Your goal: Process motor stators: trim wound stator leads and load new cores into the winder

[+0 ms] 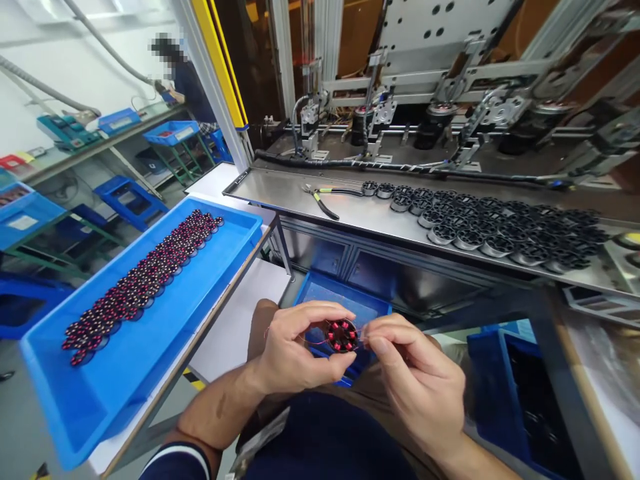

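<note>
Between the thumb and fingers of my left hand (295, 347) is a round motor stator (343, 335), black with red wire coils, its face turned up toward me. Thin reddish wire trails from its left side past my palm. At the stator's right edge, my right hand (417, 373) pinches a fine wire end (362, 333) between thumb and forefinger. Both hands are above my lap. A blue tray (250, 230) on the left carries rows of similar wound stators (150, 277).
Unwound black stator cores (500, 227) crowd the metal ledge (280, 190) ahead, beside wire cutters (323, 197). Behind stands a winding machine (380, 113). Blue bins (493, 380) sit low at right and under the ledge. A person (187, 83) works at a far bench.
</note>
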`<state>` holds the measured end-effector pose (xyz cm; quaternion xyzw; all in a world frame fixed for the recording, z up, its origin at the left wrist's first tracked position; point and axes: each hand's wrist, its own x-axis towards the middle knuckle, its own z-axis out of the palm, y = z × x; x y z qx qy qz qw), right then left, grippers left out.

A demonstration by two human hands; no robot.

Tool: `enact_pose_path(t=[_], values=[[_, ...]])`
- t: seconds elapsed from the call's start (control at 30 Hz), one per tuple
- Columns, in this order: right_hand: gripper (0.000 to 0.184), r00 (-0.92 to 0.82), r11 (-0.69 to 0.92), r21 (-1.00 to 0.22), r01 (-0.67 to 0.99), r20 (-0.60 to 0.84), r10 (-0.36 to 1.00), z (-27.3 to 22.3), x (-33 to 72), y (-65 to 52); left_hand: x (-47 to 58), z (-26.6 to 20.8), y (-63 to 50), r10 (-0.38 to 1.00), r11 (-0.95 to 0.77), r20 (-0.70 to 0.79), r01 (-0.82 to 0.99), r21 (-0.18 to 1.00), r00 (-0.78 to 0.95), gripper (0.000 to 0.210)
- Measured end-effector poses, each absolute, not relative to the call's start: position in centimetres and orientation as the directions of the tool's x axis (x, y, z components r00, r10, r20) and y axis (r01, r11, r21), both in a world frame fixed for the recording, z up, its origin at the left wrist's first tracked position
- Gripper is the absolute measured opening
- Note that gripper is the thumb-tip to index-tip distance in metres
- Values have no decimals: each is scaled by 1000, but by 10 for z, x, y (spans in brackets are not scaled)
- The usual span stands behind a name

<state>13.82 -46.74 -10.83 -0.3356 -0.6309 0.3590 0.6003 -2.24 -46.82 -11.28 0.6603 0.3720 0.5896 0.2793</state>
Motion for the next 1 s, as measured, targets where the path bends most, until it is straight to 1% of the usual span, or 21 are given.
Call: enact_pose_path(t=[0.07,0.1,0.2,0.27,0.4,0.5,0.6,0.7,0.77,0.8,0.83,0.9,1.0], values=[[14,-78,544,-839,13,541,837,-107,141,-468,-19,-112,-467,821,-564,571,159,810,3,40],[13,-103,556,-831,13,552,828,-107,143,-468,-18,-111,-467,835,-544,550,128,829,-8,39],[13,-163,583,-812,32,571,805,-107,149,-465,-16,-111,-465,907,-421,421,-49,906,0,37],[16,-174,611,-790,55,595,785,-107,150,-462,-17,-111,-464,936,-342,350,-143,929,31,38],[22,-219,708,-704,59,683,697,-103,148,-455,-18,-111,-465,948,-292,310,-190,937,72,38],[21,-220,727,-679,99,698,682,-100,145,-459,-18,-110,-467,937,-335,346,-158,929,48,38],[20,-175,706,-695,137,684,708,-100,141,-469,-16,-108,-467,885,-466,465,-40,884,-18,40],[22,-150,720,-683,123,705,693,-102,136,-477,-13,-106,-467,792,-597,605,105,795,-77,39],[23,-160,742,-662,105,725,669,-102,135,-477,-12,-105,-468,754,-636,651,144,758,-93,39],[25,-177,752,-652,93,733,657,-102,136,-475,-12,-105,-468,754,-637,649,135,759,-95,40],[25,-195,762,-642,82,740,644,-102,138,-473,-13,-104,-469,773,-620,628,105,778,-91,40],[26,-227,773,-632,65,745,628,-101,144,-467,-15,-104,-470,850,-526,525,-14,850,-51,40],[27,-284,770,-637,38,731,620,-94,155,-453,-20,-103,-472,952,-268,294,-237,934,84,38]])
